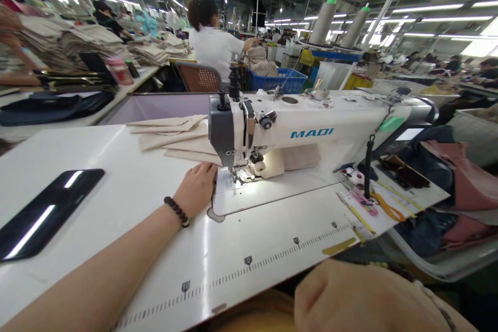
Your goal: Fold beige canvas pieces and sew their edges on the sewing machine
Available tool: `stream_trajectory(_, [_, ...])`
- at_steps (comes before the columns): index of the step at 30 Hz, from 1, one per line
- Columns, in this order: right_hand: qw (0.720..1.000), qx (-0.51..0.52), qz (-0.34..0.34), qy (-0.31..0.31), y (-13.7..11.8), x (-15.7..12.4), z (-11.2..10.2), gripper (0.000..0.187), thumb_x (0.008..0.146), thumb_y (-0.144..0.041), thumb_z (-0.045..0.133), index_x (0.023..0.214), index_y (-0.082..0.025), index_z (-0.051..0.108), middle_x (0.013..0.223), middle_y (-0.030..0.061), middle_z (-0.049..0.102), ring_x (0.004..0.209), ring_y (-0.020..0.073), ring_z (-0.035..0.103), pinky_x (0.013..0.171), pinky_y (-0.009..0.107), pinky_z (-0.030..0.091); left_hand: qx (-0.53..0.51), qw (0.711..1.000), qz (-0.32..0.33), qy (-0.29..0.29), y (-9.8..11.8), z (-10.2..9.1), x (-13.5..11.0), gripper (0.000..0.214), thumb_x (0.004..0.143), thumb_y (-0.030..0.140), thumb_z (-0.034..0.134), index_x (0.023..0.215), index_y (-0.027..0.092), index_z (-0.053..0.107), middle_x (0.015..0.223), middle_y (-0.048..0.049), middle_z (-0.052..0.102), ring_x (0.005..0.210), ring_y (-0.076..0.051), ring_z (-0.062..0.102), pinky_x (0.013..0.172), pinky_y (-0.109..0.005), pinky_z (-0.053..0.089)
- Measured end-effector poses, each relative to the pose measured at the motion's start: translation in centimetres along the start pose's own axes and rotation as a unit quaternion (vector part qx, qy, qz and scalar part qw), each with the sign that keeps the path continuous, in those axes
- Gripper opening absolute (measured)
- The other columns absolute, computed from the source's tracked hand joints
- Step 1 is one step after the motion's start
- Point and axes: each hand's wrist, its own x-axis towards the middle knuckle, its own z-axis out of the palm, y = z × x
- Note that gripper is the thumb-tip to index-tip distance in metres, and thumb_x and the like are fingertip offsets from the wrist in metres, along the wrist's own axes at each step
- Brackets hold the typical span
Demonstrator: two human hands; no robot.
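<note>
My left hand [198, 187], a dark bead bracelet on its wrist, lies palm down on the white table, left of the sewing machine's needle area. Its fingers stretch forward, tips by the near edge of the beige fabric pieces [182, 140]; whether they touch the cloth is unclear. The sewing machine [311, 127] is white with "MAQI" lettering, its lamp lit over the needle plate [227, 181]. Beige fabric [298, 158] shows under the machine's arm. Close to the camera, my right hand [338, 295] is curled like a fist before the table edge; its fingertips are hidden.
A black phone [54, 212] lies at left. Orange-handled scissors [389, 207] and small tools are at the table's right end. Beside it, a clear bin [424, 264] holds blue and pink cloth. Behind the machine, a person in white [212, 44] sits near a blue crate [280, 82].
</note>
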Motion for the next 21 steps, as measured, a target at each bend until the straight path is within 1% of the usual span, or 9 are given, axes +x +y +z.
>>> stream_trajectory(2, [0.997, -0.056, -0.056, 0.012, 1.7, 0.7, -0.7, 0.016, 0.084, -0.034, 0.052, 0.071, -0.027, 0.060, 0.071, -0.0018, 0.060, 0.069, 0.0131, 0.054, 0.065, 0.026, 0.042, 0.002, 1.000, -0.001, -0.004, 0.1, 0.0, 0.0, 0.027, 0.083, 0.010, 0.041, 0.109, 0.009, 0.050, 0.110, -0.0153, 0.053, 0.102, -0.025, 0.050, 0.087, -0.040, 0.041])
stream_trajectory(3, [0.987, -0.138, -0.040, 0.069, 3.2, 1.2, -0.7, 0.018, 0.087, -0.024, 0.047, 0.074, -0.022, 0.059, 0.074, 0.0012, 0.060, 0.071, 0.0137, 0.053, 0.069, 0.027, 0.041, 0.002, 1.000, -0.002, -0.006, 0.1, 0.0, 0.0, 0.027, 0.083, 0.010, 0.041, 0.109, 0.009, 0.050, 0.110, -0.0155, 0.053, 0.102, -0.025, 0.050, 0.087, -0.040, 0.041])
stream_trajectory(4, [0.967, -0.232, -0.005, 0.107, 5.0, 1.7, -0.7, 0.019, 0.088, -0.018, 0.044, 0.076, -0.019, 0.058, 0.077, 0.0042, 0.059, 0.072, 0.0155, 0.052, 0.072, 0.030, 0.040, 0.001, 1.000, -0.002, -0.007, 0.1, -0.1, 0.0, 0.027, 0.083, 0.010, 0.041, 0.108, 0.008, 0.050, 0.110, -0.0155, 0.053, 0.102, -0.025, 0.050, 0.087, -0.040, 0.041])
stream_trajectory(5, [0.941, -0.315, 0.039, 0.117, 6.9, 2.1, -0.4, 0.016, 0.087, -0.016, 0.045, 0.078, -0.017, 0.058, 0.079, 0.0065, 0.058, 0.074, 0.0180, 0.051, 0.072, 0.032, 0.040, 0.001, 1.000, -0.002, -0.009, 0.2, -0.1, 0.0, 0.027, 0.083, 0.010, 0.041, 0.108, 0.008, 0.050, 0.110, -0.0155, 0.053, 0.102, -0.025, 0.050, 0.087, -0.040, 0.041])
stream_trajectory(7, [0.902, -0.408, 0.098, 0.100, 10.6, 3.0, 0.3, 0.009, 0.081, -0.017, 0.054, 0.089, -0.013, 0.057, 0.090, 0.0118, 0.058, 0.084, 0.0235, 0.051, 0.072, 0.035, 0.039, -0.001, 1.000, -0.004, -0.011, 0.2, -0.2, 0.0, 0.027, 0.084, 0.010, 0.040, 0.109, 0.008, 0.050, 0.111, -0.0154, 0.053, 0.102, -0.025, 0.050, 0.087, -0.040, 0.041])
stream_trajectory(9, [0.895, -0.422, 0.104, 0.099, 13.4, 3.7, 0.9, 0.019, 0.078, -0.016, 0.058, 0.096, -0.011, 0.056, 0.099, 0.0149, 0.056, 0.088, 0.0266, 0.050, 0.073, 0.037, 0.038, -0.002, 1.000, -0.006, -0.013, 0.3, -0.3, 0.0, 0.027, 0.085, 0.010, 0.039, 0.109, 0.008, 0.050, 0.111, -0.0154, 0.053, 0.102, -0.025, 0.049, 0.087, -0.040, 0.041])
stream_trajectory(11, [0.898, -0.419, 0.092, 0.096, 14.9, 4.0, 1.3, 0.016, 0.078, -0.015, 0.057, 0.093, -0.012, 0.057, 0.100, 0.0141, 0.057, 0.088, 0.0267, 0.050, 0.074, 0.037, 0.038, -0.003, 1.000, -0.007, -0.015, 0.3, -0.3, 0.0, 0.027, 0.085, 0.011, 0.039, 0.109, 0.009, 0.050, 0.111, -0.0153, 0.053, 0.102, -0.025, 0.049, 0.088, -0.040, 0.040])
stream_trajectory(14, [0.908, -0.403, 0.068, 0.094, 15.3, 4.0, 1.4, 0.008, 0.082, -0.017, 0.052, 0.085, -0.015, 0.060, 0.095, 0.0113, 0.059, 0.086, 0.0243, 0.052, 0.078, 0.037, 0.037, -0.003, 1.000, -0.009, -0.019, 0.2, -0.3, 0.0, 0.027, 0.085, 0.011, 0.039, 0.109, 0.009, 0.050, 0.111, -0.0151, 0.053, 0.103, -0.025, 0.049, 0.088, -0.040, 0.040])
stream_trajectory(21, [0.935, -0.321, 0.039, 0.145, 15.4, 3.2, 1.0, 0.019, 0.089, -0.020, 0.044, 0.085, -0.017, 0.062, 0.092, 0.0071, 0.064, 0.087, 0.0201, 0.055, 0.081, 0.035, 0.040, 0.000, 0.999, -0.021, -0.026, 0.5, -0.4, 0.1, 0.029, 0.085, 0.008, 0.036, 0.111, 0.009, 0.050, 0.110, -0.0154, 0.052, 0.104, -0.025, 0.048, 0.088, -0.040, 0.040])
